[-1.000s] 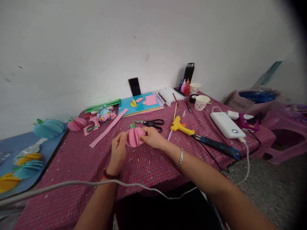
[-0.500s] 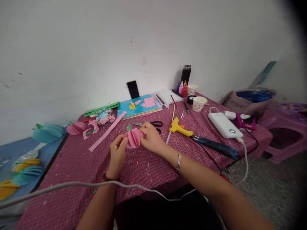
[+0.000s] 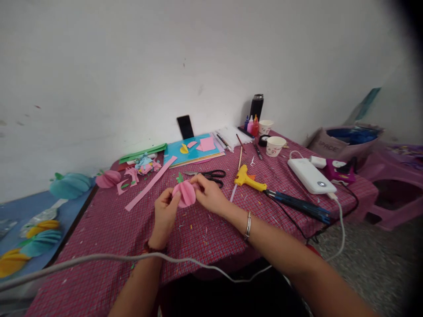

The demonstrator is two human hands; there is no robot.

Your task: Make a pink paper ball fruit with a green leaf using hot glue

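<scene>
Between both hands, above the checked tablecloth, is a pink folded-paper fruit (image 3: pixel 186 194) with a small green paper leaf on top. My left hand (image 3: pixel 166 215) pinches its left side, thumb on the near face. On the opposite side my right hand (image 3: pixel 209 193) grips the pink edge with its fingertips. Just behind the right hand lie black-handled scissors (image 3: pixel 213 175). A long pink paper strip (image 3: pixel 150 184) rests to the left. Right of my hands sits a yellow hot glue gun (image 3: pixel 248 178) with a glue stick out of its back.
A white cable (image 3: pixel 185 261) crosses in front of my forearms. A white power bank (image 3: pixel 310 176) and paper cups (image 3: pixel 275 146) stand at the right. Paper scraps (image 3: pixel 144 164) and a finished pink paper fruit (image 3: pixel 108 179) lie at the left; a phone (image 3: pixel 185 127) leans on the wall.
The pink paper fruit has turned between my fingers, so a flatter, rounder face shows and its folds are less spread. Both hands keep hold of it. The view has shifted slightly.
</scene>
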